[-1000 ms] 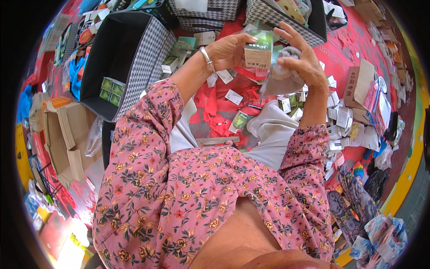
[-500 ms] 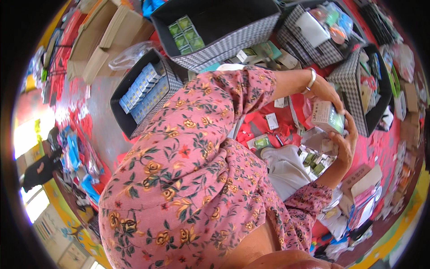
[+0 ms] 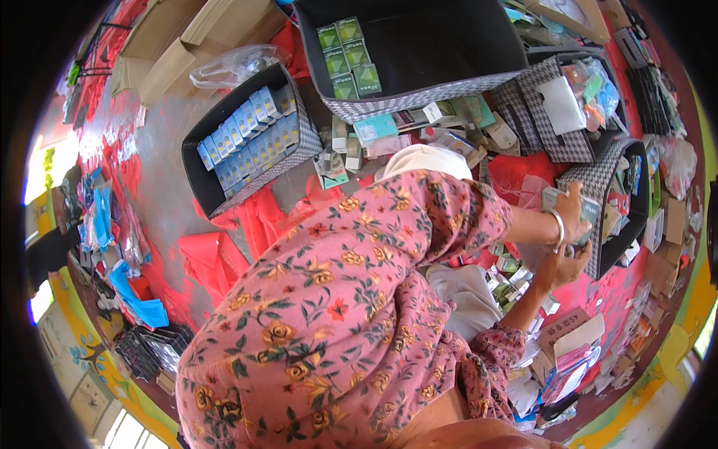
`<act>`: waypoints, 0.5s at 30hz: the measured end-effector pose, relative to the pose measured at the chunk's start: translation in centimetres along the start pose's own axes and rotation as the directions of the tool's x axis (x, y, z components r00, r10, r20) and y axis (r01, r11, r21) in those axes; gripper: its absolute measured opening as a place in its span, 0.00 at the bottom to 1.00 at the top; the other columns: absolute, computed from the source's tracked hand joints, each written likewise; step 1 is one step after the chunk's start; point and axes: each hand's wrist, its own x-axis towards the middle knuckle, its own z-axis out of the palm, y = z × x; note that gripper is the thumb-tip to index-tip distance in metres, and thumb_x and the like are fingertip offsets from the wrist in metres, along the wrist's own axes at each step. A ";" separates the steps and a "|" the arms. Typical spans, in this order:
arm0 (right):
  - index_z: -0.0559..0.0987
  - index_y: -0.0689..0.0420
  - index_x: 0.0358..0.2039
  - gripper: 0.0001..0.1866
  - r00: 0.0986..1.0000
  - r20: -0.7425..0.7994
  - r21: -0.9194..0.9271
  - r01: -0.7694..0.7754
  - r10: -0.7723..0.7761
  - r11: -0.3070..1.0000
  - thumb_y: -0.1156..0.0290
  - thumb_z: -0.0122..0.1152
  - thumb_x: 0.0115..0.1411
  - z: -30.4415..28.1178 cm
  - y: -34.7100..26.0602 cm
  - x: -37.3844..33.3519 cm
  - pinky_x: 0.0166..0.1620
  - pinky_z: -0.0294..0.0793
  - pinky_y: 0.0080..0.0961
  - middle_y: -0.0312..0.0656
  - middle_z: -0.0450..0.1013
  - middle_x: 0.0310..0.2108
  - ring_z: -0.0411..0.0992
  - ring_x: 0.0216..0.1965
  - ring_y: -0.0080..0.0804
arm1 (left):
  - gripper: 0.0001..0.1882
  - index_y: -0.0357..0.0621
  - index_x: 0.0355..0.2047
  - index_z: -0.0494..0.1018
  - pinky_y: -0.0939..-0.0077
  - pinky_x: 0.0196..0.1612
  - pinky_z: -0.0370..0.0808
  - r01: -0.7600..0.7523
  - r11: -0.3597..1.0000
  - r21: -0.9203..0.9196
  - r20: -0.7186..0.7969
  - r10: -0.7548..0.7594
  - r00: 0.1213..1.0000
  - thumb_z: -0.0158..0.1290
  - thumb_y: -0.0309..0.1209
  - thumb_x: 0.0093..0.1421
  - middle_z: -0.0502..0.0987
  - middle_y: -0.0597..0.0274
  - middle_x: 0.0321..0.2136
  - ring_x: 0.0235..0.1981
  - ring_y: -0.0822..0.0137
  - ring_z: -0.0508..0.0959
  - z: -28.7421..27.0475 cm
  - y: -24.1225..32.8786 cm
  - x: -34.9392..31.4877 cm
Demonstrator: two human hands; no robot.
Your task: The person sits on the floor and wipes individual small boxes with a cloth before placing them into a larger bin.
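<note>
Both my hands are at the right, beside a houndstooth-patterned bin [image 3: 583, 176]. My left hand [image 3: 571, 215], with a white bangle on its wrist, is closed over a small pale-green and white carton [image 3: 591, 212]. From below, my right hand [image 3: 565, 265] has its fingers at the carton's lower edge; part of its grip is hidden. Under my forearms lies a pile of small green and white boxes [image 3: 508, 280], next to a light grey cloth [image 3: 462, 293].
A large dark bin [image 3: 441, 45] holds green boxes [image 3: 349, 56] in its corner. A smaller bin [image 3: 196, 173] holds rows of blue boxes [image 3: 247, 135]. Another bin [image 3: 553, 142] contains plastic-wrapped items. Loose cartons [image 3: 376, 129] and red sheeting [image 3: 213, 262] cover parts of the floor.
My hands have turned the carton, and the left hand now covers more of it. The right hand has moved beneath it. The whole view has shifted, showing more floor at the left.
</note>
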 end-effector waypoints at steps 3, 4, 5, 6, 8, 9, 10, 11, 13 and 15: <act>0.63 0.66 0.50 0.27 0.987 0.147 0.282 -0.097 0.057 0.955 0.74 0.58 0.49 -1.3 0.8 1.2 0.39 0.70 0.26 0.48 0.69 0.37 0.70 0.36 0.36 | 0.41 0.36 0.51 0.43 0.58 0.44 0.66 -0.056 0.998 -0.014 0.049 0.057 0.997 0.57 0.29 0.42 0.68 0.39 0.35 0.37 0.43 0.70 -0.2 1.4 0.9; 0.62 0.65 0.51 0.26 0.982 0.175 0.351 -0.123 0.064 0.928 0.75 0.56 0.51 -1.8 -0.1 1.2 0.34 0.71 0.23 0.44 0.69 0.32 0.69 0.32 0.30 | 0.40 0.37 0.49 0.43 0.59 0.44 0.66 -0.061 0.996 -0.059 -0.015 0.060 0.998 0.57 0.28 0.42 0.68 0.41 0.34 0.36 0.44 0.70 -0.4 2.0 1.6; 0.63 0.65 0.51 0.26 0.967 0.229 0.460 -0.207 0.110 0.863 0.76 0.57 0.50 -1.9 -0.3 1.2 0.33 0.70 0.21 0.42 0.69 0.30 0.69 0.31 0.27 | 0.38 0.37 0.47 0.44 0.60 0.43 0.66 -0.068 0.992 -0.104 -0.077 0.060 0.995 0.57 0.27 0.41 0.68 0.43 0.33 0.35 0.45 0.71 -0.7 2.5 2.3; 0.63 0.65 0.50 0.26 0.949 0.279 0.563 -0.287 0.149 0.775 0.76 0.57 0.50 -2.1 0.0 1.5 0.32 0.69 0.19 0.41 0.69 0.28 0.68 0.29 0.25 | 0.37 0.38 0.44 0.46 0.64 0.42 0.68 -0.058 0.970 -0.236 -0.058 0.045 0.997 0.59 0.27 0.40 0.67 0.48 0.30 0.33 0.53 0.71 -1.5 3.1 3.4; 0.66 0.64 0.47 0.22 0.916 0.351 0.627 -0.383 0.194 0.678 0.73 0.58 0.52 -2.5 1.4 2.2 0.30 0.68 0.17 0.38 0.68 0.26 0.67 0.27 0.22 | 0.38 0.37 0.42 0.45 0.67 0.38 0.70 0.020 0.913 -0.408 -0.016 -0.029 0.999 0.61 0.27 0.39 0.67 0.51 0.31 0.33 0.60 0.71 -5.3 6.5 4.1; 0.67 0.64 0.45 0.20 0.902 0.359 0.610 -0.422 0.240 0.671 0.73 0.58 0.52 -2.1 2.1 2.4 0.29 0.68 0.16 0.38 0.68 0.25 0.67 0.26 0.21 | 0.39 0.37 0.42 0.44 0.69 0.36 0.71 0.058 0.872 -0.485 0.009 -0.061 0.998 0.62 0.28 0.39 0.66 0.52 0.31 0.33 0.63 0.71 -7.3 7.8 4.2; 0.69 0.64 0.43 0.18 0.880 0.384 0.591 -0.467 0.280 0.658 0.72 0.58 0.52 -1.1 2.9 2.5 0.29 0.68 0.16 0.37 0.68 0.25 0.67 0.26 0.21 | 0.38 0.37 0.40 0.46 0.69 0.34 0.72 0.030 0.839 -0.543 -0.009 -0.041 0.999 0.62 0.26 0.37 0.66 0.55 0.29 0.33 0.64 0.71 -9.2 7.9 5.1; 0.70 0.64 0.41 0.17 0.852 0.415 0.564 -0.516 0.319 0.644 0.71 0.58 0.52 -0.1 3.3 2.3 0.29 0.68 0.16 0.37 0.68 0.25 0.67 0.25 0.21 | 0.37 0.37 0.39 0.47 0.69 0.32 0.73 0.004 0.801 -0.598 -0.032 -0.029 0.999 0.62 0.25 0.35 0.66 0.57 0.27 0.33 0.65 0.70 -11.3 8.1 6.0; 0.73 0.63 0.36 0.13 0.833 0.444 0.526 -0.540 0.330 0.657 0.70 0.58 0.52 1.3 3.8 1.6 0.28 0.68 0.15 0.36 0.68 0.23 0.67 0.24 0.20 | 0.35 0.35 0.37 0.50 0.70 0.27 0.74 0.078 0.822 -0.565 0.047 -0.062 0.997 0.63 0.25 0.33 0.67 0.56 0.26 0.31 0.66 0.72 -18.2 9.1 6.1; 0.73 0.62 0.34 0.11 0.828 0.440 0.489 -0.545 0.347 0.681 0.69 0.58 0.53 1.9 4.1 0.4 0.28 0.67 0.15 0.35 0.68 0.23 0.66 0.23 0.20 | 0.12 0.36 0.22 0.71 0.73 0.21 0.74 -0.023 0.914 -0.405 0.013 0.031 0.999 0.61 0.29 0.42 0.73 0.59 0.20 0.18 0.68 0.74 -23.5 6.7 8.2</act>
